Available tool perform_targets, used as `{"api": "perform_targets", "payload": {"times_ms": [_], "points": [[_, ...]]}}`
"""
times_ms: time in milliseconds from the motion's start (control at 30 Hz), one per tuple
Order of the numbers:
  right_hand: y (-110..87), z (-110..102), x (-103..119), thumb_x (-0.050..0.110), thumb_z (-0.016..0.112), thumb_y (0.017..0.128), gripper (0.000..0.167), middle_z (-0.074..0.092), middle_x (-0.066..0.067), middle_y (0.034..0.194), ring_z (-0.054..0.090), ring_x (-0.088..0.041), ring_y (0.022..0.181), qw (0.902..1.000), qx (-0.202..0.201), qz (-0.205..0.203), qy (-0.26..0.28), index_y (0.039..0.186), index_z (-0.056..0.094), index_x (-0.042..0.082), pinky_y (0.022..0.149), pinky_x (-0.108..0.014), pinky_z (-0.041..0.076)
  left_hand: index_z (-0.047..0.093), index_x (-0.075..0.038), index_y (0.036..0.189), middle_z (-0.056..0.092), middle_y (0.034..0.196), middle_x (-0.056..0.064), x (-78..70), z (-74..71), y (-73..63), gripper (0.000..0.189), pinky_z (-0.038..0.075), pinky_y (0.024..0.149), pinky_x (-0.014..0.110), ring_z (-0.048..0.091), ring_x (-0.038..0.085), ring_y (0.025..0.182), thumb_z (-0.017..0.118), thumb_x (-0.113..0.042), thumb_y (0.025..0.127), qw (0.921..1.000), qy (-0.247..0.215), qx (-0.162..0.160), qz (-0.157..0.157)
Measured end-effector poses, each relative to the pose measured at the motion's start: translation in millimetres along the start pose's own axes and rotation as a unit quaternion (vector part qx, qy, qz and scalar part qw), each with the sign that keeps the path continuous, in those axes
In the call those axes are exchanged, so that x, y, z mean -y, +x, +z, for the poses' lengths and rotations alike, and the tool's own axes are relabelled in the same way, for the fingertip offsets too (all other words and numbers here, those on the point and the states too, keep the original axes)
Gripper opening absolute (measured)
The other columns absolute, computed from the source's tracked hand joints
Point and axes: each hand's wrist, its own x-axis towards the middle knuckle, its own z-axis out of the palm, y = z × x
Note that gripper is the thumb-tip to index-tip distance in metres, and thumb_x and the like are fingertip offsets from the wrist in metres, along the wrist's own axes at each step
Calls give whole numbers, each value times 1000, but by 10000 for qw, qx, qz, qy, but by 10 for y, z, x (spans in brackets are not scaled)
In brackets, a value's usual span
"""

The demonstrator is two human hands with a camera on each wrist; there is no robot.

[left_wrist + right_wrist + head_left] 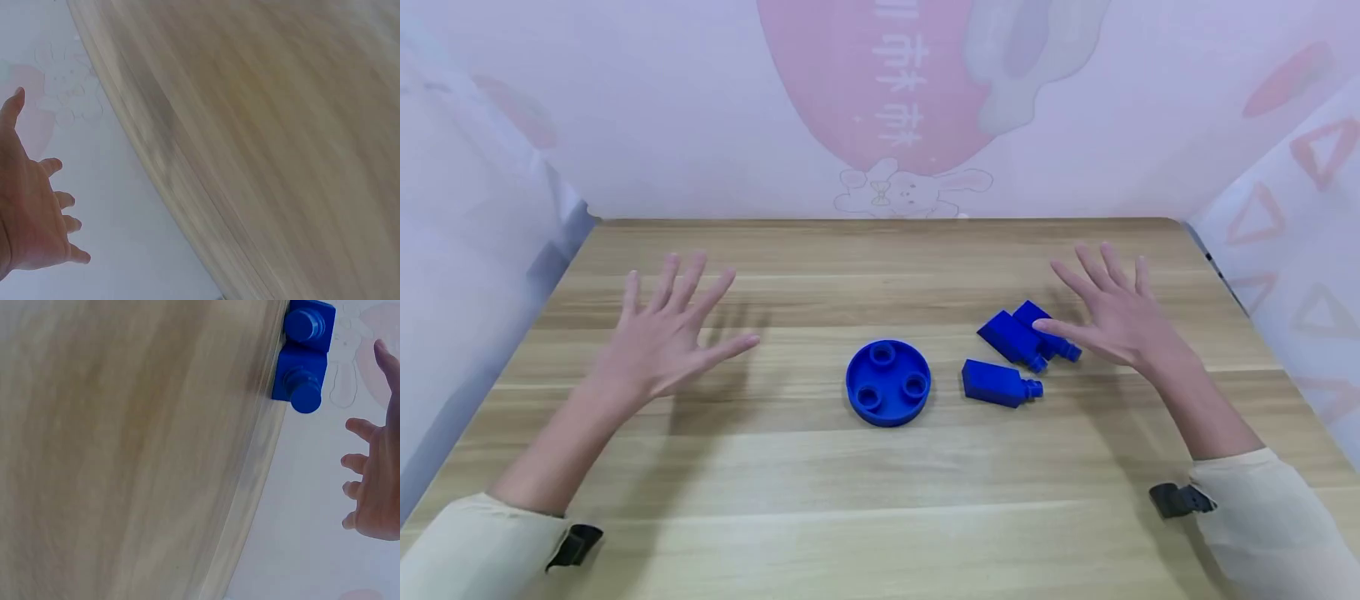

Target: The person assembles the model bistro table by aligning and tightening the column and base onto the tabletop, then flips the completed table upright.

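With fingers spread, the left hand (pixel 658 346) hovers above the left part of the table and holds nothing. The right hand (pixel 1120 321) is also spread and holds nothing; its thumb overlaps a blue block with a ridged round peg (pixel 1031 315) in the head view. Beside that block lies a second one (pixel 1009 337), and a third (pixel 994 383) lies nearer the front. Between the hands, a round blue base (pixel 887 417) with three raised ring sockets rests on the table. Two pegged blocks (pixel 302 374) show at the top of the right wrist view.
The wood-grain table (pixel 880 517) has a straight far edge. A pale printed curtain (pixel 700 125) with a rabbit drawing rises behind it, and similar sheets hang at both sides. Black straps (pixel 1180 500) are on both sleeves.
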Motion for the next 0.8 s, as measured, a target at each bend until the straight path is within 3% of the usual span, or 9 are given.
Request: {"api": "perform_targets", "payload": {"times_ms": [167,333,533,667,800], "points": [[10,-24,113,64,59,96,91,12,-19,172,1,-41,158,9995,-68,-274,138,165,28,14,124,-65,-2,19,-18,167,0,174,13,-207,11,77,94,-10,120,69,-8,40,158,48,-73,96,9992,-193,38,354],[9,-41,298,56,66,95,83,32,-20,166,21,-41,156,9976,-194,-564,347,159,41,9,120,-65,24,23,-13,166,15,172,16,-474,21,128,97,0,122,69,3,41,158,55,-70,95,9957,-459,45,804],[9,30,602,33,79,91,54,64,-21,135,57,-41,129,9819,-454,-1636,839,133,68,0,108,-60,45,41,-7,158,42,161,18,-839,75,193,92,22,122,64,32,42,151,71,-60,89,9850,-1202,178,1229],[-18,81,803,33,83,88,48,70,-15,123,63,-36,119,9751,-115,-2085,747,122,74,2,101,-55,51,50,-3,152,53,152,18,-1043,129,244,91,35,118,58,47,40,142,76,-60,85,9787,-1370,172,1519],[-54,95,953,36,84,87,52,69,-13,126,66,-32,116,9809,579,-1813,404,126,72,4,98,-54,54,54,-1,148,56,149,19,-1176,184,282,92,38,116,57,50,38,140,79,-60,83,9767,-1344,300,1648]]}}
